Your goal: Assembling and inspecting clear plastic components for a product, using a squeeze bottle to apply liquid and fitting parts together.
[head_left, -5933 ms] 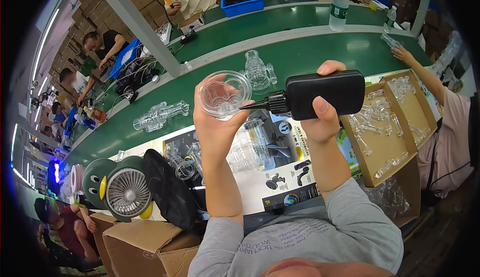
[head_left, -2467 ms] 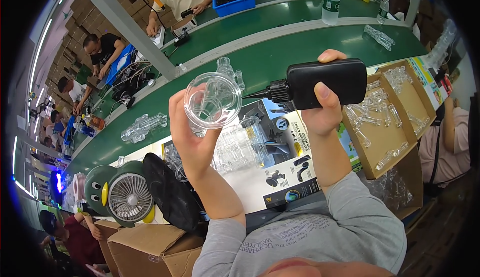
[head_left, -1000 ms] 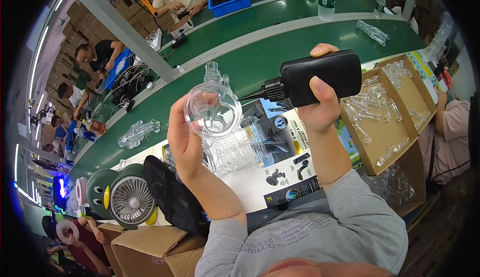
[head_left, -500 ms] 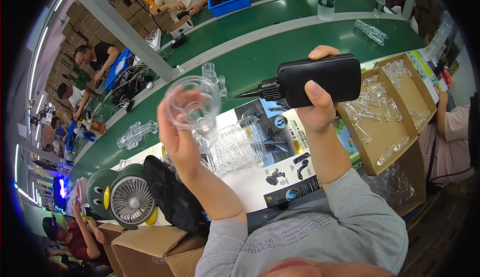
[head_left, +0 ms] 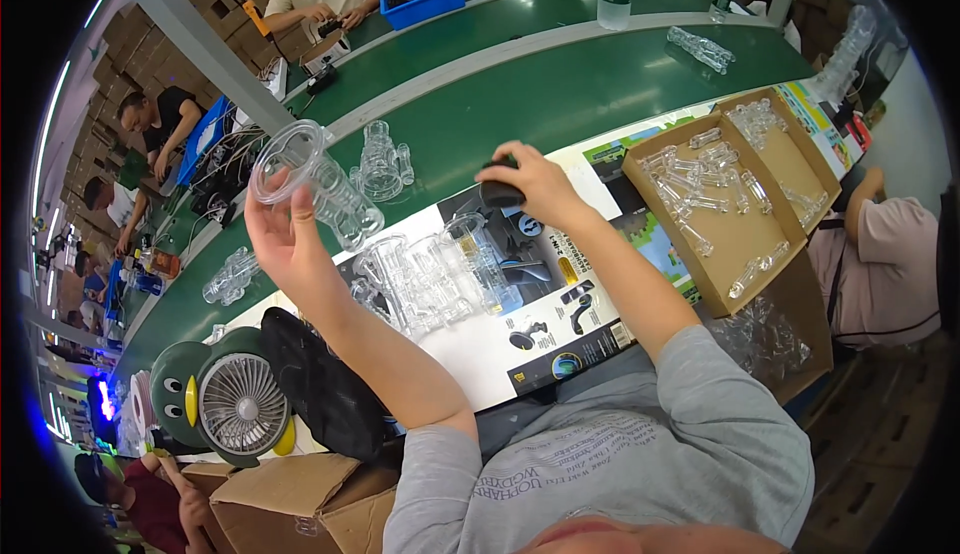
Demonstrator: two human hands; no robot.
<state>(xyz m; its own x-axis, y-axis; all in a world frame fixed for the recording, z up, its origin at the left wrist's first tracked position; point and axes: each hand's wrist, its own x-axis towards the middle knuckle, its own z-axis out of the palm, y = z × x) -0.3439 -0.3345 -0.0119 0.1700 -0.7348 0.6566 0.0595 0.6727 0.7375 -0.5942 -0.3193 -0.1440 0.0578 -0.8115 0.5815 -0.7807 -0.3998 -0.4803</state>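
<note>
Clear cup point(head_left: 328, 192) sits tilted at ten o'clock in a worker's left hand point(head_left: 281, 240), its wide mouth up and its body slanting down toward four o'clock. Thumb and fingers close around it near the rim, a grip that seems to leave most of the body uncovered. Near twelve o'clock, the right hand point(head_left: 537, 186) curls over a black bottle point(head_left: 500, 194), seen nearly end-on; whether the bottle touches the surface below cannot be told. Clear parts point(head_left: 425, 281) lie gathered near the dial's centre on a printed card point(head_left: 548, 329), which perhaps serves as a mat. Between two and three o'clock, a cardboard tray point(head_left: 725, 239) has raised walls that probably keep small clear tubes point(head_left: 710, 169) from rolling away. Product pictures and sideways lettering cover the card; purple print, upside down from this angle, crosses the gray shirt point(head_left: 620, 454).
</note>
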